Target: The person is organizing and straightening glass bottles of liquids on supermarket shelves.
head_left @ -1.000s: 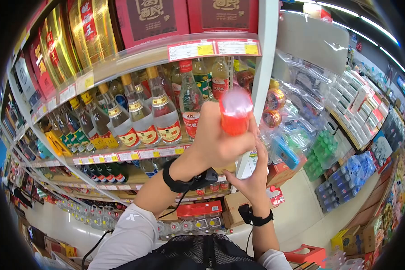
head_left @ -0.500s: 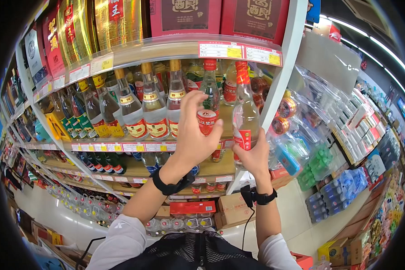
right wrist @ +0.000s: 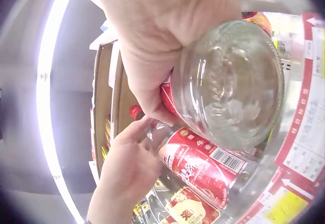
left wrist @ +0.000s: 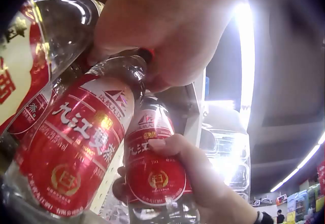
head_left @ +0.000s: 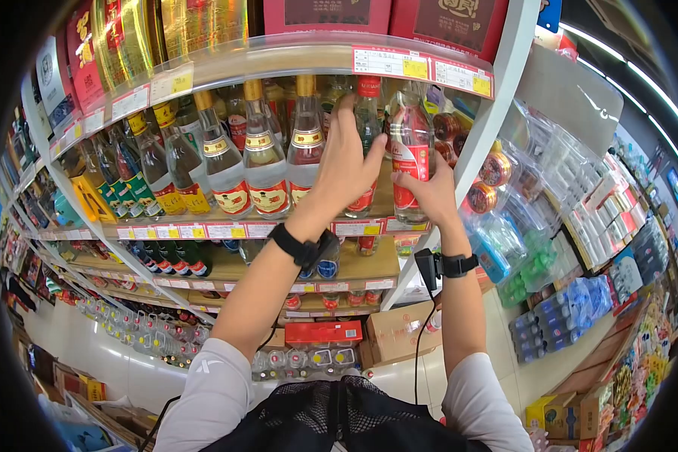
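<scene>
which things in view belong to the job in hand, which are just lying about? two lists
Job in hand, as it looks:
- right hand, holding a red-label bottle
- left hand, at the neck of a red-capped bottle

Just around:
- gold-capped bottles on the shelf
- gold boxes above
- cardboard box on the floor

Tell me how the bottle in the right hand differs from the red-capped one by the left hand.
The right-hand bottle is gripped round its label; the red-capped bottle has the left hand up near its neck instead. In the right wrist view, the right-hand bottle shows its base, while the red-capped bottle shows its labelled side. Both are see-through with red labels.
</scene>
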{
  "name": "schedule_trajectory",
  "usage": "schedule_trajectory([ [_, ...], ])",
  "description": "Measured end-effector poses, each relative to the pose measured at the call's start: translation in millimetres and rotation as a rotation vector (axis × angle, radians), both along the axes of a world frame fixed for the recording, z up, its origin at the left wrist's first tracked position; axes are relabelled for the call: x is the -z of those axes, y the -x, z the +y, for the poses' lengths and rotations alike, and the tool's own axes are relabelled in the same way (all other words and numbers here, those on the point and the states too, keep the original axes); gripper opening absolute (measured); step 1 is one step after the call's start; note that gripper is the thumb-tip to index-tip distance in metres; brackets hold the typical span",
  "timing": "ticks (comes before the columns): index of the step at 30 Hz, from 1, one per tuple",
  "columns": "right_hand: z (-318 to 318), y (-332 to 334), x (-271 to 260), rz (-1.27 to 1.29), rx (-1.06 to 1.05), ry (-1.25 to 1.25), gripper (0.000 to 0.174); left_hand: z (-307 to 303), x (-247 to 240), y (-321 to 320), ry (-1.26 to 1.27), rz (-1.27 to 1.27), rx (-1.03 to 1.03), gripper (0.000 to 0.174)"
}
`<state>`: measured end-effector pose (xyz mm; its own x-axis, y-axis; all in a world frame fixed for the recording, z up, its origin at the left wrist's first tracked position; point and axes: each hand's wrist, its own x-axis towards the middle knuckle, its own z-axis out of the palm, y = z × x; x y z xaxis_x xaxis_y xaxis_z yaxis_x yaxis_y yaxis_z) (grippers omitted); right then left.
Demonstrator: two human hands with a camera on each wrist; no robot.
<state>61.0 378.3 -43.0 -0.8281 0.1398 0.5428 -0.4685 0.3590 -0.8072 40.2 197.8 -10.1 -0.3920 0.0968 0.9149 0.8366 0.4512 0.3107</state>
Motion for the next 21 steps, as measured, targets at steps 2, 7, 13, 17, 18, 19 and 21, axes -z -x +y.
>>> schedule_trajectory([
  [2, 2.6, 9.7, 0.2, -0.018, -0.027, -0.007, 0.061, 2.4, -9.1, 7.5, -0.037, -0.14, 0.053, 0.067],
  [7, -1.8, 29.3, 5.5, 0.022, -0.043, 0.063, 0.061, 5.5, -18.8, 17.6, -0.03, -0.355, 0.063, 0.056],
  [13, -2.8, 52.6, 31.8, 0.127, -0.06, 0.085, 0.068, 13.9, -10.8, 18.4, -0.079, -0.221, -0.006, 0.05],
  [17, -0.5, 49.5, 36.0, 0.135, -0.205, 0.169, 0.075, 13.1, -6.7, 25.0, -0.065, -0.176, -0.014, 0.049],
  [18, 0.6, 46.0, 34.0, 0.099, -0.233, 0.167, 0.076, 12.7, -6.6, 25.8, -0.061, -0.179, -0.023, 0.047],
  [19, 0.4, 42.7, 32.0, 0.091, -0.232, 0.167, 0.076, 13.0, -6.4, 26.4, -0.058, -0.182, -0.032, 0.045],
  [21, -0.6, 37.8, 29.7, 0.041, -0.31, 0.19, 0.077, 14.4, -6.1, 26.3, -0.057, -0.163, -0.035, 0.046],
])
